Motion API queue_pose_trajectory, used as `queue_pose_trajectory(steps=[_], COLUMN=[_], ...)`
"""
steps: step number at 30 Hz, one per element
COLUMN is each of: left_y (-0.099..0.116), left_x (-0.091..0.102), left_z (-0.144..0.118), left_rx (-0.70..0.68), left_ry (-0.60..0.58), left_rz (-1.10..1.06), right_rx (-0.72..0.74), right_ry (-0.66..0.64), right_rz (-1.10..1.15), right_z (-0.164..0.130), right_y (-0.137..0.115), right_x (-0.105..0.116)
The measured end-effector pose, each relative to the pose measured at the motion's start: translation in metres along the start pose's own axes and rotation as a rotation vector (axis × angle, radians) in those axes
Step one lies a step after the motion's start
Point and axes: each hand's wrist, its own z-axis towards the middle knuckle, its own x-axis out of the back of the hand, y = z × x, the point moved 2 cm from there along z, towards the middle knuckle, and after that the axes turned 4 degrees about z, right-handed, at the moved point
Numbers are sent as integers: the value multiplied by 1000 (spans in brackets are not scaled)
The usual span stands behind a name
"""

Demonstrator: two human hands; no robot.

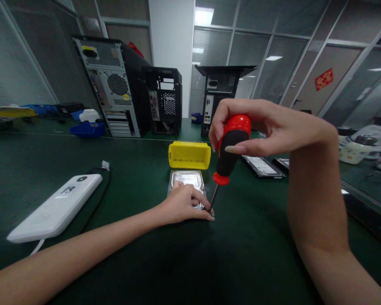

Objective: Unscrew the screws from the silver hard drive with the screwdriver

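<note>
A silver hard drive [188,177] lies on the green table in front of me, its near part covered by my left hand. My left hand [187,202] rests over it, with thumb and forefinger closed together at the drive's near right corner. My right hand [257,127] is raised and wrapped around the red and black handle of a screwdriver [230,152]. The screwdriver leans, handle up and to the right, and its shaft runs down to my left fingertips. What its tip touches is hidden by those fingers.
Directly behind the drive sits a yellow bin [189,156]. More hard drives [263,166] lie to the right. A white power bank-like box [55,207] with a cable is at left. Computer cases [114,84] stand along the back, near a blue tray [87,130].
</note>
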Motion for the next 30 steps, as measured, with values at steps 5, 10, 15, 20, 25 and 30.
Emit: queue_pose_trajectory(steps=[5, 10, 15, 20, 25, 30], left_y=[1, 5, 6, 4, 6, 6], left_x=[0, 3, 6, 7, 7, 9], left_z=[-1, -2, -2, -1, -3, -3], left_rx=[-3, -5, -12, -10, -15, -48], left_ry=[-5, -31, -66, -89, -77, -93], left_rz=[0, -13, -6, 33, 60, 46], right_rx=[9, 9, 4, 57, 164, 199], right_ry=[0, -6, 7, 49, 19, -45], right_rz=[10, -6, -33, -59, 12, 177], right_z=[-1, 1, 4, 9, 6, 2], right_y=[3, -2, -3, -2, 0, 6], right_x=[2, 1, -1, -1, -2, -1])
